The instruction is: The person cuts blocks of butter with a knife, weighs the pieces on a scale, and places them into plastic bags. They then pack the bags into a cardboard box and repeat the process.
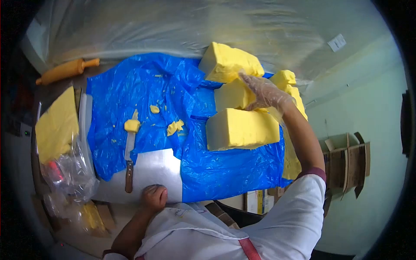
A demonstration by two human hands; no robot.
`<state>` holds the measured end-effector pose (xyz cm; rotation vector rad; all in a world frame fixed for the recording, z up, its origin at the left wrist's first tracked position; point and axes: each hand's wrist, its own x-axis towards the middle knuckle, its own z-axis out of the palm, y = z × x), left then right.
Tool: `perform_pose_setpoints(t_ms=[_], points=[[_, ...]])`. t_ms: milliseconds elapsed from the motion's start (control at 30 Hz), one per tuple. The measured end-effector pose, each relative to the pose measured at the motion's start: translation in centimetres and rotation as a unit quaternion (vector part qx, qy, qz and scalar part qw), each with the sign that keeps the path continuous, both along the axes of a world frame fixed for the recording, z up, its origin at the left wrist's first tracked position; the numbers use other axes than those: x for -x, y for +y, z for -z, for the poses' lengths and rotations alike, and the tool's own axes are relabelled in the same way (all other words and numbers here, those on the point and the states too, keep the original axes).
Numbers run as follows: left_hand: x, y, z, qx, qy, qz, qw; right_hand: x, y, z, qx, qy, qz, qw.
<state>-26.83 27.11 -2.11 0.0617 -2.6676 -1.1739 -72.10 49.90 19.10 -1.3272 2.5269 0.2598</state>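
My right hand [265,92], in a clear plastic glove, reaches over the middle yellow block [234,94], which looks like butter or margarine. Its fingers and thumb are spread across the block's right end and grip it. A taller yellow block [232,63] stands behind, and another large block [242,129] lies in front. My left hand [154,197], bare, rests as a fist at the front edge of the white board [158,169]; nothing shows in it. Close by lies a knife [129,167] with a wooden handle, a small yellow lump [132,126] at its blade tip.
Blue plastic sheeting [130,86] covers much of the table, with yellow scraps [175,127] on it. More yellow blocks [284,79] stand at the right. A rolling pin [67,71] and a flat yellow slab [58,123] lie left. Cardboard boxes [346,164] stand beyond my right arm.
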Motion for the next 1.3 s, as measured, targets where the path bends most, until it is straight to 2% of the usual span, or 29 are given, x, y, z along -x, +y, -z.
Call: perform_pose_setpoints(t_ms=[67,167,200,300,400,500,800,900,933,1000,1100,1133,1233,1267,1300], points=[[-0.2,0.3,0.6,-0.005,0.016,-0.016,1.0,-0.1,-1.1,-0.4,-0.064,-0.004,0.011,0.998],[0.3,0.0,0.4,0.006,0.025,-0.007,1.0,0.6,-0.4,1.5,-0.023,0.068,-0.09,0.993],[0.3,-0.1,0.1,0.008,0.014,-0.004,1.0,0.8,-0.7,2.1,-0.054,0.068,-0.078,0.993],[-0.3,0.0,1.2,0.014,-0.005,-0.002,1.0,0.8,-0.9,2.9,0.017,0.069,-0.085,0.994],[-0.2,0.0,1.4,0.011,-0.014,-0.003,1.0,1.9,-1.5,3.1,0.012,0.036,-0.032,0.999],[-0.1,-0.4,1.2,0.009,-0.016,0.002,1.0,2.5,-1.8,3.1,0.032,-0.001,-0.026,0.999],[-0.3,-0.3,1.8,-0.001,0.002,-0.008,1.0,3.0,-2.3,2.8,0.053,-0.013,0.014,0.998],[-0.2,-0.2,1.5,0.003,0.014,-0.016,1.0,2.6,-3.4,1.7,0.033,-0.046,0.106,0.993],[-0.1,-0.2,1.5,0.005,0.023,-0.022,0.999,2.5,-3.4,1.6,0.033,-0.058,0.106,0.992],[-0.1,-0.3,1.4,0.004,0.017,-0.02,1.0,2.1,-3.4,1.5,0.033,-0.085,0.104,0.99],[-0.1,-0.3,1.2,-0.001,0.017,-0.026,1.0,0.1,-3.8,1.6,-0.02,0.075,-0.044,0.996],[0.0,-0.3,1.2,-0.003,0.019,-0.029,0.999,-1.0,-4.4,1.2,-0.045,0.092,-0.039,0.994],[0.1,-0.3,1.0,-0.004,0.015,-0.029,0.999,-1.7,-5.9,0.8,-0.01,-0.013,-0.045,0.999],[0.2,-0.4,1.1,-0.005,0.023,-0.022,0.999,-0.9,-5.6,1.6,0.014,-0.007,-0.076,0.997],[0.1,-0.4,1.2,-0.004,0.027,-0.02,0.999,-0.9,-6.7,1.5,0.017,0.003,0.009,1.0]])
